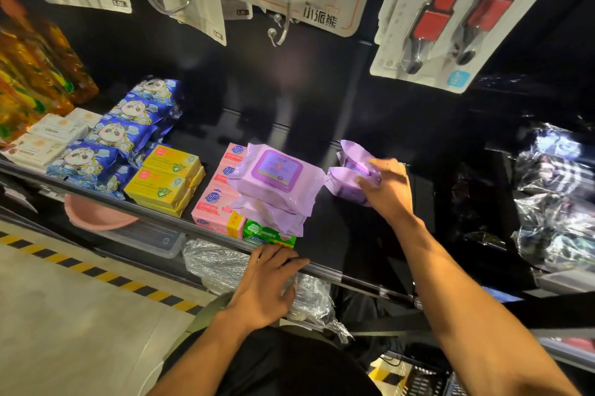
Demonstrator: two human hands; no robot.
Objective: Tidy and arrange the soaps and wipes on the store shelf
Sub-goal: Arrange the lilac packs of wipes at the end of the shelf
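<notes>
On the black shelf (354,234), the right hand (386,189) grips a purple wipes pack (346,176), fingers curled round it, just right of a stack of wipes (273,183). That stack lies partly on pink soaps (212,205) and a green soap (267,233), with yellow soaps (164,183) further left. The left hand (267,286) rests on the shelf's front edge, fingers straight, holding nothing.
</notes>
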